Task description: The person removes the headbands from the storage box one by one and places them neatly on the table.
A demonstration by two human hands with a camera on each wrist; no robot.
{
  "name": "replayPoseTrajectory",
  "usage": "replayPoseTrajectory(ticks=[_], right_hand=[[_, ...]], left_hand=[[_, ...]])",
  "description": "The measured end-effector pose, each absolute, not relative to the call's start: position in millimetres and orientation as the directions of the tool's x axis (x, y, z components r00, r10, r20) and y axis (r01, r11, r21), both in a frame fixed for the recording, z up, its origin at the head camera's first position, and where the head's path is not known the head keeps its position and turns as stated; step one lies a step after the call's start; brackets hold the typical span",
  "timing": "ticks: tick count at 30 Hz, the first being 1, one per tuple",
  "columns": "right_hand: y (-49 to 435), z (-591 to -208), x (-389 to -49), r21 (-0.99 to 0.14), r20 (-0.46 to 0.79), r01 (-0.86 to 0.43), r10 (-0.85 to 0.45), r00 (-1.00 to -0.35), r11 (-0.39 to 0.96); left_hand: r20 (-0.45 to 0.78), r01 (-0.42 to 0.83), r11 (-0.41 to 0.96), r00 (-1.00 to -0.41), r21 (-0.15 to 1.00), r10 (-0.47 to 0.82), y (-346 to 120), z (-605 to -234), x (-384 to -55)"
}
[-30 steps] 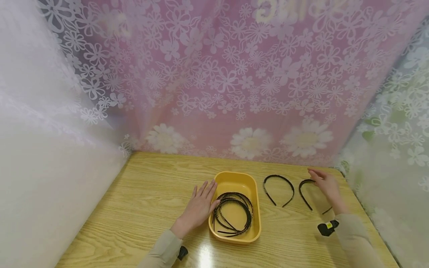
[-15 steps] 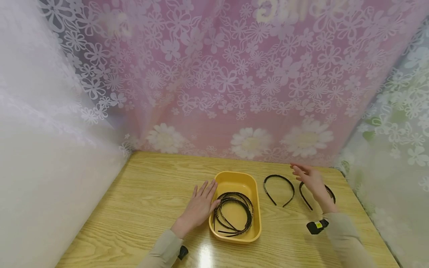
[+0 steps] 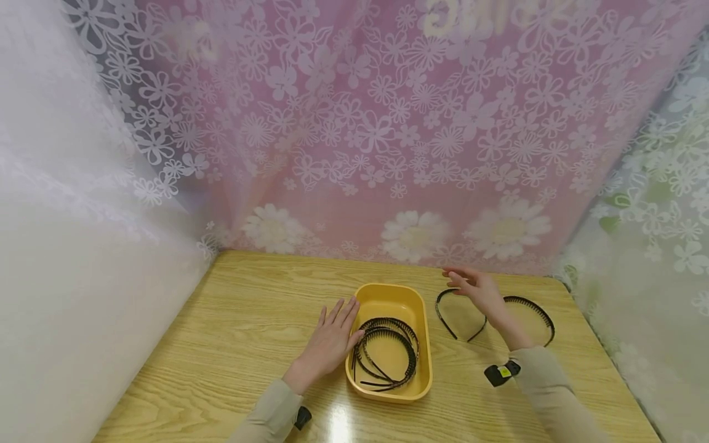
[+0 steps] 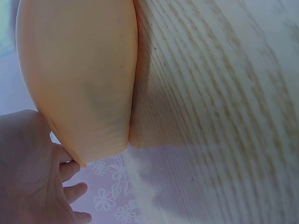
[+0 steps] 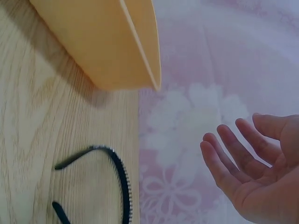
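Yellow tray (image 3: 390,298) (head): your left hand (image 3: 325,346), straight-fingered, touches it.
Near headband (image 3: 436,307) (head): right of tray, partly behind your right hand (image 3: 479,292).
Tray wall (image 4: 88,79) (left wrist): press lightly.
Headband arch (image 5: 125,191) (right wrist): your relaxed hand is empty; best pinched here.

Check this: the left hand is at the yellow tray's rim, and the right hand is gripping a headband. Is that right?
Not quite: the right hand isn't gripping anything. The right wrist view shows it empty, clear of the headband on the table. The left hand is at the yellow tray's rim, yes.
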State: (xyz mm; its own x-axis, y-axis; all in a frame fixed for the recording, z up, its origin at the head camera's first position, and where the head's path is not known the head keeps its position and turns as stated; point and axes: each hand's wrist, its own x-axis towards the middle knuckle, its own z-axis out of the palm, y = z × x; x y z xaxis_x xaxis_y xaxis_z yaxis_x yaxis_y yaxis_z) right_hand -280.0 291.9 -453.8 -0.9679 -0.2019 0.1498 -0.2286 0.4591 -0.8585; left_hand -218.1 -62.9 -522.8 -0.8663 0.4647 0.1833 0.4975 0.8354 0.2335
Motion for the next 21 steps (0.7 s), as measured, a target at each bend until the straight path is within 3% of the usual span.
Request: replayPoseTrajectory(ticks=[21], right_hand=[[234,-462,-265,-0.843,0.117,-0.314,-0.421,-0.899,0.437]], left_hand=[[0.185,0.499,0.832,-0.866,0.243,0.465,-63,-522,-218]])
